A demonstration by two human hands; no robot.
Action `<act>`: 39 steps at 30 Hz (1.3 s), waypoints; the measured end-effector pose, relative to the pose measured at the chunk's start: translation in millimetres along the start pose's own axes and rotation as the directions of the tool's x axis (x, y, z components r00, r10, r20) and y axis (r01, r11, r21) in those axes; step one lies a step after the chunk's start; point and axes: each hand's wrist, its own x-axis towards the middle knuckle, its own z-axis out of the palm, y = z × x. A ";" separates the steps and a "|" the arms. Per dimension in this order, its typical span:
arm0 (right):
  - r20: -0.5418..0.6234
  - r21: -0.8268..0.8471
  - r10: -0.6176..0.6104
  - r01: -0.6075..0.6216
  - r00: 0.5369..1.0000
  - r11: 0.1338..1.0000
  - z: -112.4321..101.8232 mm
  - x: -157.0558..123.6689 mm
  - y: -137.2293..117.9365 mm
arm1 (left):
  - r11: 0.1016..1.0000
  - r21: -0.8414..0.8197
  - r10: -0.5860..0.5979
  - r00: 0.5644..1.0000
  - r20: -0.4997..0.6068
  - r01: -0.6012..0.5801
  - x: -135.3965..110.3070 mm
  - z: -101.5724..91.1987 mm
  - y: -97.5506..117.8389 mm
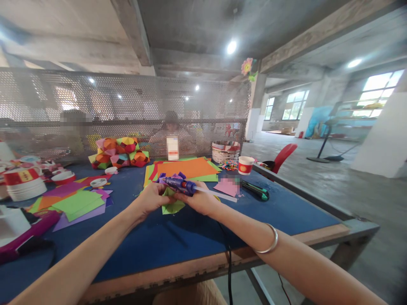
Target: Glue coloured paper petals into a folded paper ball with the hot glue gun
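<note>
Above the near middle of a blue-topped desk (143, 250): hot-glue gun (179, 185), clasped in the right grip (202, 198), with translucent glue stick (219, 195) projecting rightward from its rear. Pinched in the left grip (152, 198), just beside the gun: folded green and purple paper (173, 207), partly hidden. Farther back on the same surface: stacked orange and green sheets (187, 168), woven basket (226, 152), red-and-white paper cup (245, 166), utility knife (256, 190). Toward the left: loose coloured sheets (78, 204), cluster of folded-paper balls (119, 152). Behind the desk: perforated partition (124, 95), with figures dimly visible through it. At right: grey concrete floor (305, 182), red chair (285, 156), bright windows (295, 105).
</note>
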 end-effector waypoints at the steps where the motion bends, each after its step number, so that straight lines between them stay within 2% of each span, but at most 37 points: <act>1: -0.006 -0.007 -0.003 0.003 1.000 1.000 0.4 -0.1 0.2 | 1.000 -0.008 -0.010 1.000 0.002 0.010 -0.7 0.4 1.4; 8: -0.028 -0.054 -0.048 0.046 0.998 0.997 0.8 0.3 3.9 | 0.999 -0.013 -0.045 0.999 0.025 0.045 -1.8 -1.2 4.4; 16: -0.019 -0.025 0.039 -0.040 0.999 0.999 -0.7 -0.4 -5.7 | 0.999 -0.019 -0.025 0.999 0.033 0.026 1.0 -3.4 1.4; 31: -0.071 -0.086 0.022 -0.028 0.997 0.996 1.0 -0.7 -7.4 | 0.991 -0.097 -0.087 0.996 0.006 0.088 -1.4 -1.3 5.5; 34: -0.042 -0.020 -0.018 0.017 0.999 1.000 -2.3 0.8 -6.7 | 0.988 -0.103 -0.114 0.993 0.018 0.115 -1.7 -1.0 5.2; 36: -0.065 0.060 -0.021 0.025 0.998 0.998 -5.7 3.1 -5.7 | 0.989 -0.087 -0.123 0.992 0.006 0.123 -1.9 -0.9 5.4; 39: -0.107 0.190 0.110 -0.088 0.988 0.978 -13.8 8.9 -3.9 | 0.991 -0.060 -0.121 0.991 -0.054 0.118 -1.9 -0.7 6.8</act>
